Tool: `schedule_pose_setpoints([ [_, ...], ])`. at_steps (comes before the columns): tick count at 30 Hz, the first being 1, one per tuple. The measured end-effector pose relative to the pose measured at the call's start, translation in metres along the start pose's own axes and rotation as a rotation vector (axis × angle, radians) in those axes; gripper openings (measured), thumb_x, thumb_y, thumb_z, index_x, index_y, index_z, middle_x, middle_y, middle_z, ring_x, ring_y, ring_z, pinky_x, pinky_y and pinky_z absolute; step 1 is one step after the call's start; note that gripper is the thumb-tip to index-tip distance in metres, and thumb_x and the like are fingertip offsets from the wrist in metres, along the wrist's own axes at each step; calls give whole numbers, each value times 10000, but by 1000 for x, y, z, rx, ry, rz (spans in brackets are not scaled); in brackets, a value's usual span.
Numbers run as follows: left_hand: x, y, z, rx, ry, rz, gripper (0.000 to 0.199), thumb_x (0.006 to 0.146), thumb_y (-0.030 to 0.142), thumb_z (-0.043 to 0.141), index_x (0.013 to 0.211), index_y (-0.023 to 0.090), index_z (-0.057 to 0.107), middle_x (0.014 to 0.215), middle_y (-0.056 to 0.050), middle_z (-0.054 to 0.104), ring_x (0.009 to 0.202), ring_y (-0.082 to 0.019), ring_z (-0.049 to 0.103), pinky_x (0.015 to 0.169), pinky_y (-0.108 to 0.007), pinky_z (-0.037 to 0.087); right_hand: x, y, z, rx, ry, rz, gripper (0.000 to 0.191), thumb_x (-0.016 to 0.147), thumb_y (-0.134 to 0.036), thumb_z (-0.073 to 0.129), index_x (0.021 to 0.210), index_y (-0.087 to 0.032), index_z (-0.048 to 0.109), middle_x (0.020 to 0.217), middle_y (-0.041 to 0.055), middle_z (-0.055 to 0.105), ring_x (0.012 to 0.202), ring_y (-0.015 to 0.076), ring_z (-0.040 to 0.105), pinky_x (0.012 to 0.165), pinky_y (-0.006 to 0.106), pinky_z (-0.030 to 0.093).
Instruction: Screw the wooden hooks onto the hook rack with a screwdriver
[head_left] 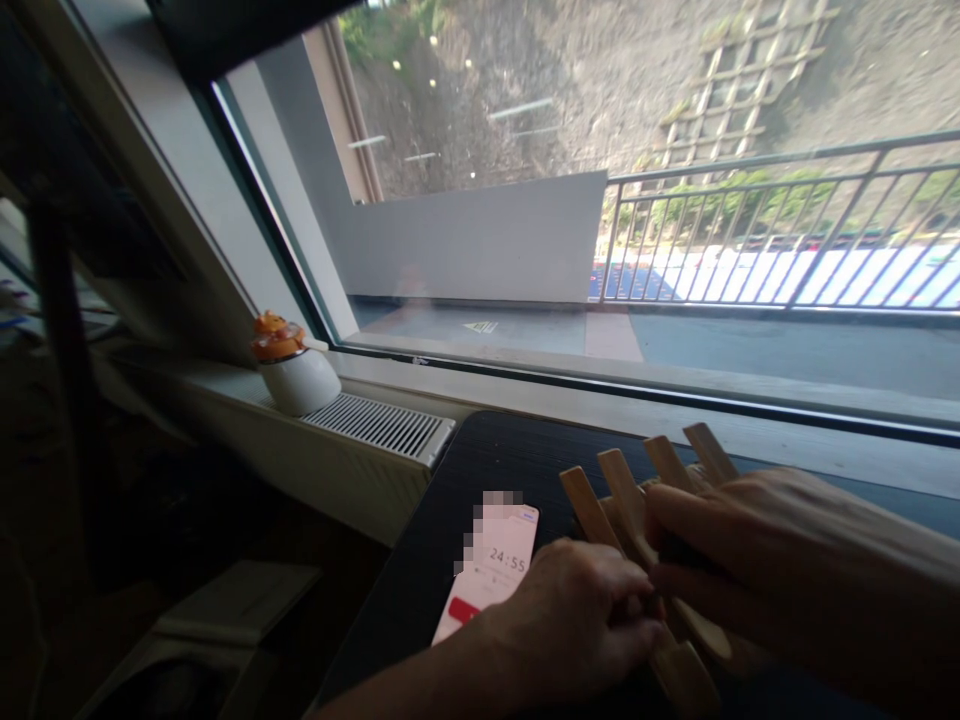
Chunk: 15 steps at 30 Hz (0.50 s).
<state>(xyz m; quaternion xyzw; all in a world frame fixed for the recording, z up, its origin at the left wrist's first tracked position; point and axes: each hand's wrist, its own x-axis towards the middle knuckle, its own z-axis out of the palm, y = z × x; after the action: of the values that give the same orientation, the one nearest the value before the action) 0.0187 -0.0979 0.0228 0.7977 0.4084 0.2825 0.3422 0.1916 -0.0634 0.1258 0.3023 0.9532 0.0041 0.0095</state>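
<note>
Several flat wooden utensils (pixel 625 487) lie side by side on the dark table, their squared handles pointing toward the window. The lower ends of two, one of them rounded (pixel 703 628), show below my hands. Some brown, lumpy material (pixel 699 478) sits between the handles. My left hand (pixel 589 600) is closed over the leftmost utensil, fingertips pinched together. From the right, my right hand (pixel 757 545) reaches across the others, its thumb and fingers closed and meeting the left fingertips. Whatever is between the fingers is hidden in shadow.
A lit phone (pixel 499 560) showing 24:55 lies left of my left hand on the black table (pixel 480 450). On the slatted radiator cover (pixel 382 425) stands a white container with an orange top (pixel 296 370). A large window (pixel 487 240) runs behind the table.
</note>
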Motion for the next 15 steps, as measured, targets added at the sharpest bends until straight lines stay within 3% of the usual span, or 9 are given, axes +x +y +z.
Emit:
schedule_pose_setpoints([
  [5, 0, -1, 2, 5, 3, 1, 49, 813, 231, 660, 814, 183, 668, 746, 25, 624, 678, -101, 561, 639, -186, 379, -2, 5, 8, -90, 97, -41, 224, 655, -34, 625, 656, -227, 511, 499, -58, 523, 351, 99, 399, 396, 272, 107],
  [10, 0, -2, 2, -10, 20, 13, 97, 804, 233, 670, 745, 171, 624, 718, 41, 583, 646, -83, 521, 617, -181, 361, -2, -1, -2, 2, 90, 83, 128, 754, -190, 627, 710, -230, 514, 514, -35, 564, 387, 129, 477, 409, 260, 149],
  [15, 0, 0, 1, -14, 18, -1, 90, 799, 228, 670, 750, 174, 619, 703, 47, 570, 633, -80, 503, 601, -183, 344, 0, 2, 2, 116, 61, 43, 120, 688, -128, 588, 708, -232, 530, 559, -35, 576, 446, 128, 519, 435, 244, 209],
])
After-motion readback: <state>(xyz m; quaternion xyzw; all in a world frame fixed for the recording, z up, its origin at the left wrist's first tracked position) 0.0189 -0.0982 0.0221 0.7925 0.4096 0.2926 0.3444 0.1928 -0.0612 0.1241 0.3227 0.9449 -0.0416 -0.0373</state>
